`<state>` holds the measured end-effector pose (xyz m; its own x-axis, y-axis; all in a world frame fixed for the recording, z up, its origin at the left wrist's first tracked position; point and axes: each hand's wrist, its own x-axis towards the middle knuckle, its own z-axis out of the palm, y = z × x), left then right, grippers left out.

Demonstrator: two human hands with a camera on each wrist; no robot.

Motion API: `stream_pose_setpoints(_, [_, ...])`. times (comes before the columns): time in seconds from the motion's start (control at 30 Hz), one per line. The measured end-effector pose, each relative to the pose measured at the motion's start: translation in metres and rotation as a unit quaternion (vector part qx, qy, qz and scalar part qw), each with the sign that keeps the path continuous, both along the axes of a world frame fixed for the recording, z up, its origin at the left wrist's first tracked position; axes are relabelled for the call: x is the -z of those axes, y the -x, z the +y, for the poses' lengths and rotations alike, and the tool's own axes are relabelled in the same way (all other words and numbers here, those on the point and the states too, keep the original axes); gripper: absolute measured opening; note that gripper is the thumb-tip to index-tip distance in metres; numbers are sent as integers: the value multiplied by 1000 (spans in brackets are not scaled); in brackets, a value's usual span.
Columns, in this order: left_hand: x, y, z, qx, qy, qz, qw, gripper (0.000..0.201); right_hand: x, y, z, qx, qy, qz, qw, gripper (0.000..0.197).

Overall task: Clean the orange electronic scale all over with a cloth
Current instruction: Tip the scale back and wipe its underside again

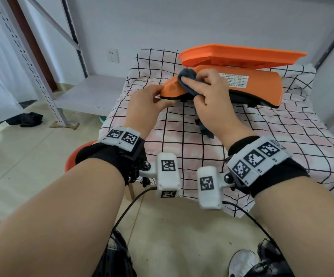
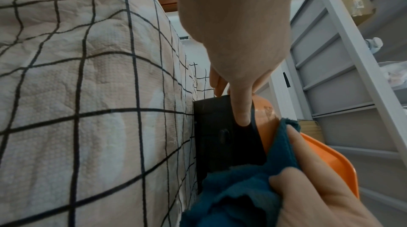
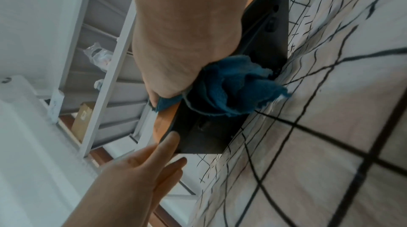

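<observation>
The orange electronic scale [image 1: 262, 84] lies tipped up on the checked tablecloth [image 1: 262, 146], its black underside [image 2: 220, 135] [image 3: 264, 39] facing me. Its orange weighing pan [image 1: 242, 54] sticks out behind it. My left hand [image 1: 152, 98] [image 2: 237, 39] pinches the scale's left corner, thumb on the black base and fingers on the orange side. My right hand [image 1: 208, 96] [image 3: 182, 30] grips a dark blue cloth [image 1: 186, 76] [image 2: 237, 187] [image 3: 237, 83] and presses it on the orange shell near that corner. A tail of the cloth hangs below my palm.
Grey metal shelving [image 1: 42, 66] with a low shelf board [image 1: 88, 92] stands left of the table, and another upright [image 1: 332, 37] at the right. A red stool [image 1: 72, 158] sits under my left arm. A dark rag [image 1: 25, 119] lies on the floor.
</observation>
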<state>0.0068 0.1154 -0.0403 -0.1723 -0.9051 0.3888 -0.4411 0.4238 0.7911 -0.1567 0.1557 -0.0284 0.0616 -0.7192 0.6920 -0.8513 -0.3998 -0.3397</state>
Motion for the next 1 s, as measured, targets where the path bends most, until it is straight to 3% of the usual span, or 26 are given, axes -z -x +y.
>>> stream_pose_setpoints(0.07, [0,0,0,-4,5,6,1000,41,2,13,1,11,12,-9,1000,48])
stream_pose_setpoints(0.2, [-3,1,2,-9,17,-3,1000,33,4,48,10,157,58,-88,982,51])
stream_pose_setpoints(0.3, [-4,2,4,-12,24,-4,1000,32,3,43,13,212,25,-98,972,55])
stream_pose_setpoints(0.37, [-4,3,3,-17,27,-5,999,30,4,23,10,186,2,-62,981,59])
stream_pose_setpoints(0.53, [-3,3,2,-19,23,-10,1000,31,4,-1,3,24,-9,14,1000,55])
stream_pose_setpoints(0.6, [-5,3,3,-18,20,-6,1000,31,1,15,2,39,7,-5,999,51])
stream_pose_setpoints(0.73, [-7,3,6,-13,27,-4,1000,31,2,46,8,200,40,-65,977,57])
stream_pose_setpoints(0.8, [-7,4,6,-14,26,-4,1000,32,3,39,11,232,21,-71,970,61])
stream_pose_setpoints(0.87, [-7,4,5,-15,27,-5,1000,31,1,20,10,207,3,-45,977,62])
stream_pose_setpoints(1.0, [-6,3,3,-13,31,-14,999,32,-1,-10,6,71,-3,44,997,59])
